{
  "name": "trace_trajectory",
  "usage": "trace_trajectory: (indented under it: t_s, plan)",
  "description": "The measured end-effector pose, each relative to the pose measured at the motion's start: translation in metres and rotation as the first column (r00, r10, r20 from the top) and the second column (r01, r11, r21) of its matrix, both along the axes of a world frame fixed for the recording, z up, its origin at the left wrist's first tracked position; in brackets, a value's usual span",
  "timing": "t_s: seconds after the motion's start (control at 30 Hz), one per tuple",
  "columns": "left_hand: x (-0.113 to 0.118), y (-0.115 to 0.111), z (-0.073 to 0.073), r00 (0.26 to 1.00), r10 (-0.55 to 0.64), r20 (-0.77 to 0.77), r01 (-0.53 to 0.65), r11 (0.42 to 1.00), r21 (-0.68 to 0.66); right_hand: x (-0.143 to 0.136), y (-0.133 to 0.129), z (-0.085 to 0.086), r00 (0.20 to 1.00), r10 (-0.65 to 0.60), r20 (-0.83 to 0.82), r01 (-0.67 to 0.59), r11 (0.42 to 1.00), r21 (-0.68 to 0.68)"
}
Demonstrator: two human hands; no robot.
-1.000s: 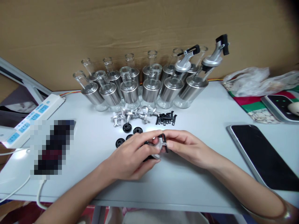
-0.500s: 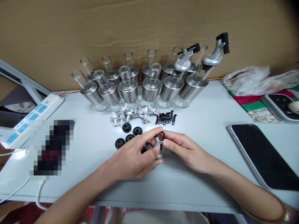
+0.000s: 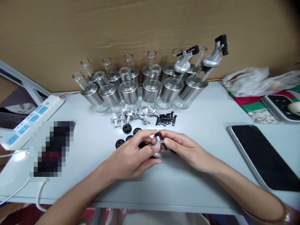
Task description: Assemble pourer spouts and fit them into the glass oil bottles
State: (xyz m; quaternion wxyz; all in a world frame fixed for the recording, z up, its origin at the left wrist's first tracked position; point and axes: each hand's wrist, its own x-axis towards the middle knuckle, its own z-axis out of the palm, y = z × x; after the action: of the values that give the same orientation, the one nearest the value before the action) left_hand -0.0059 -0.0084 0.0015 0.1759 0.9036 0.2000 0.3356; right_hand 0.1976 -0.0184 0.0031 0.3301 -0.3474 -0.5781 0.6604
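Observation:
Near the front middle of the table, my left hand (image 3: pixel 133 156) is closed around a silver bottle pourer (image 3: pixel 157 152). A black lever (image 3: pixel 165 145) sits at the top of this pourer, over its spout. My right hand (image 3: pixel 187 151) pinches the lever between thumb and fingers. The pourer's lower part is mostly hidden behind my left fingers. Just beyond the hands lie black ring-shaped stoppers (image 3: pixel 127 128), some partly covered by my left hand. Behind them are a pile of silver pourer spouts (image 3: pixel 129 117) and several loose black levers (image 3: pixel 167 118).
Two rows of glass bottles with steel sleeves (image 3: pixel 152 92) stand at the back; two front ones carry pourers (image 3: pixel 182 66). A power strip (image 3: pixel 32 120) and blurred phone (image 3: pixel 55 150) lie left. Right are another phone (image 3: pixel 263 156), a plastic bag (image 3: pixel 253 81) and a white-edged device (image 3: pixel 276 107).
The black lever has tilted, its lower end swinging outward to the right with my right fingers. My left hand keeps its hold on the pourer. A dark piece now shows beneath my right hand.

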Motion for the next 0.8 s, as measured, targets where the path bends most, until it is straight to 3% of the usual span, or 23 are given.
trace_trajectory:
  t_s: [0.4, 0.57, 0.8]
  plan:
    - [0.0013, 0.0002, -0.0036, 0.996, 0.084, -0.031, -0.079, 0.987, 0.141, 0.0028, 0.0022, 0.0035, 0.990, 0.131, -0.047, -0.134, 0.990, -0.052]
    - [0.0021, -0.0022, -0.0014, 0.992, 0.120, -0.048, -0.108, 0.975, 0.195, 0.0042, 0.0012, 0.0001, 0.992, 0.111, -0.055, -0.115, 0.990, -0.076]
    - [0.0025, -0.0028, -0.0003, 0.993, 0.117, -0.017, -0.113, 0.979, 0.168, 0.0018, 0.0006, 0.0002, 0.997, 0.076, 0.017, -0.074, 0.994, -0.074]
